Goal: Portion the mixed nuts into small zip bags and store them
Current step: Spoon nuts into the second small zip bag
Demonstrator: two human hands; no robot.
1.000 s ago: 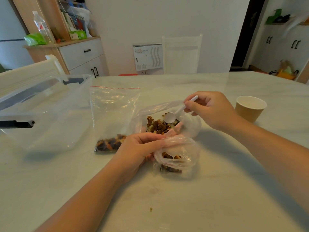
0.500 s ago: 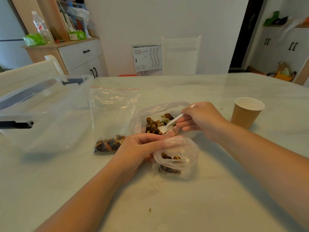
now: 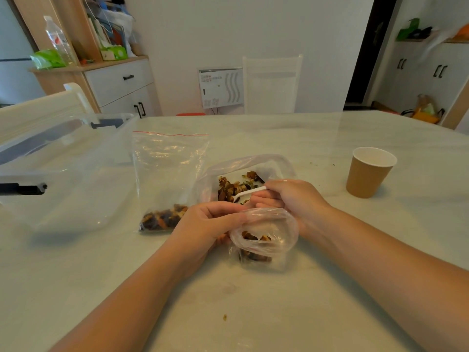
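Observation:
A small clear bag (image 3: 266, 240) with a few mixed nuts in its bottom stands open on the table, and my left hand (image 3: 205, 224) pinches its rim at the left. Just behind it lies a larger clear bag (image 3: 228, 171) holding a heap of mixed nuts (image 3: 233, 186). My right hand (image 3: 291, 199) grips a white plastic spoon (image 3: 250, 193) whose bowl is pushed down into that heap. A zip bag (image 3: 167, 174) with a red seal line stands to the left, with nuts at its bottom.
A brown paper cup (image 3: 368, 171) stands to the right. A clear plastic storage box (image 3: 63, 168) with black latches sits at the left edge of the pale table (image 3: 253, 313). One nut crumb (image 3: 224, 317) lies near me. White chairs stand behind the table.
My right hand has come down and toward me, sinking the spoon from above the large bag into the heap of nuts. My left hand has kept its hold on the small bag.

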